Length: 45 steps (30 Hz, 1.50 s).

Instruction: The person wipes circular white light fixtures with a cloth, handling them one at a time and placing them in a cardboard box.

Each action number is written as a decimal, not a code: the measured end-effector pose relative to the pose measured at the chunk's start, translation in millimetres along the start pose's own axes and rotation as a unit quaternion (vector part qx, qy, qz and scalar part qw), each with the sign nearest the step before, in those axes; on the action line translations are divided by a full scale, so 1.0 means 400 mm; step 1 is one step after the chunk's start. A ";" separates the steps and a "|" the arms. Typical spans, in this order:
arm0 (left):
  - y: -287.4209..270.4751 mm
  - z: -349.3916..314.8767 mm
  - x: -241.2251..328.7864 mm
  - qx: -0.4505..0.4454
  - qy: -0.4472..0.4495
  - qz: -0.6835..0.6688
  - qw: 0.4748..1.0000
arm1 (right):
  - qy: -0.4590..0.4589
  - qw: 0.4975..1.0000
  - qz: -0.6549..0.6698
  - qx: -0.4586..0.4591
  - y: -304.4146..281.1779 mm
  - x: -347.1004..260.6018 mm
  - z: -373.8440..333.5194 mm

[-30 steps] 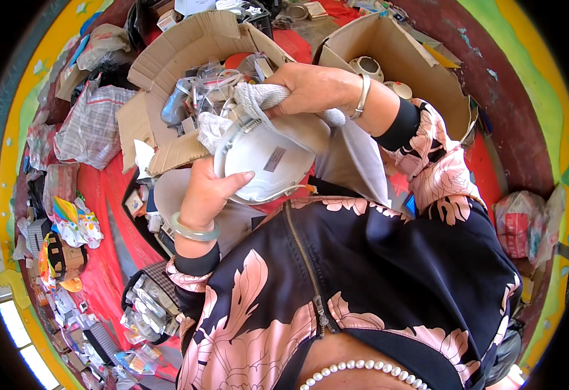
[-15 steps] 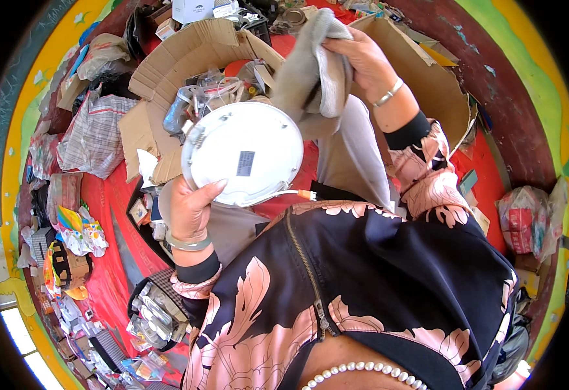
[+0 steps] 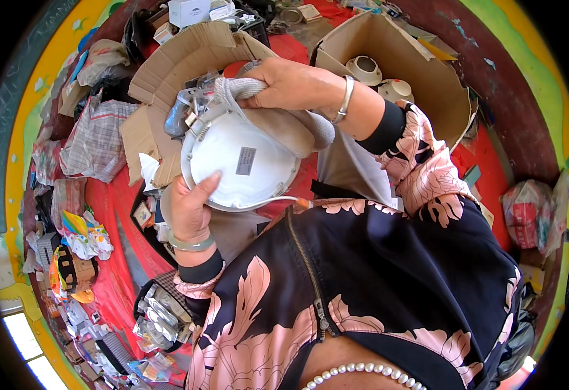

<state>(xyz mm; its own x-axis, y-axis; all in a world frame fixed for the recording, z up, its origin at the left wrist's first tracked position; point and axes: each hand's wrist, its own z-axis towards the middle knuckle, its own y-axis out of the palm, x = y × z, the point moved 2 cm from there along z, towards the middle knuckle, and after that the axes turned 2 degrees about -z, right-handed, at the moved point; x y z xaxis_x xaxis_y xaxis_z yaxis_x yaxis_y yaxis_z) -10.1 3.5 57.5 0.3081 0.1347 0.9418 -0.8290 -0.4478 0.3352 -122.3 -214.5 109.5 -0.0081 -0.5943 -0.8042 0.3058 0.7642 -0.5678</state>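
My left hand [image 3: 191, 211] is closed on the lower left rim of a round white ceiling light [image 3: 219, 159], its thumb resting on the flat face. The light has spring clips on its rim, a dark printed label in the middle and a white lead with an orange connector at lower right. My right hand [image 3: 284, 83] is closed on a grey-beige cloth [image 3: 281, 130] at the light's upper edge. The cloth hangs over the upper right of the light and touches it; part of it is bunched under my fingers, whose tips are partly hidden.
Beyond the light, an open cardboard box [image 3: 187, 58] holds mixed small parts. A second cardboard box [image 3: 427, 71] at right contains round white fixtures [image 3: 364, 69]. A plaid bag [image 3: 96, 140] stands at left, and a basket of pale items [image 3: 157, 318] at lower left. Red sheeting [image 3: 112, 214] covers the floor.
My right hand has brought the cloth down and left, from above the light onto its upper edge. The white fixtures in the right box have come into view. My left hand has stayed nearly still.
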 end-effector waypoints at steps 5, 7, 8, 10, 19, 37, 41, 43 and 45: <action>0.013 0.013 -0.015 0.033 0.044 -0.089 0.994 | 0.000 1.000 -0.009 -0.023 0.005 0.020 0.015; 0.009 0.014 -0.024 0.047 0.060 -0.081 0.994 | 0.006 1.000 0.006 -0.022 0.009 0.034 0.018; 0.008 0.014 -0.028 0.054 0.068 -0.077 0.993 | 0.009 0.999 0.032 -0.024 0.015 0.049 0.020; 0.008 0.012 -0.029 0.078 0.080 -0.095 0.989 | 0.043 0.993 0.109 -0.028 0.019 0.036 0.015; 0.006 0.027 -0.023 0.111 0.087 -0.143 0.980 | 0.143 0.949 0.279 -0.016 0.038 0.078 -0.025; 0.068 0.045 -0.006 0.145 0.137 -0.022 0.980 | -0.233 0.925 -0.283 0.102 0.214 -0.061 -0.084; 0.066 0.047 -0.018 0.144 0.144 -0.033 0.979 | -0.252 0.931 -0.252 0.079 0.205 -0.061 -0.069; 0.080 0.045 -0.014 0.167 0.151 -0.055 0.973 | -0.221 0.931 -0.270 0.105 0.188 -0.035 -0.060; 0.074 0.047 -0.019 0.170 0.150 -0.041 0.973 | -0.176 0.937 -0.271 0.134 0.175 -0.023 -0.063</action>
<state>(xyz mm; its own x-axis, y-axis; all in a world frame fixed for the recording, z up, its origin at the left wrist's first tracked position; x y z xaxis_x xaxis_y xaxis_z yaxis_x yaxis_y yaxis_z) -28.3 -27.4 59.7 0.1751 0.4114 0.8945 -0.5898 -0.6836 0.4299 -124.7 -149.4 72.8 0.0687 -0.9586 -0.2763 0.5759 0.2642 -0.7737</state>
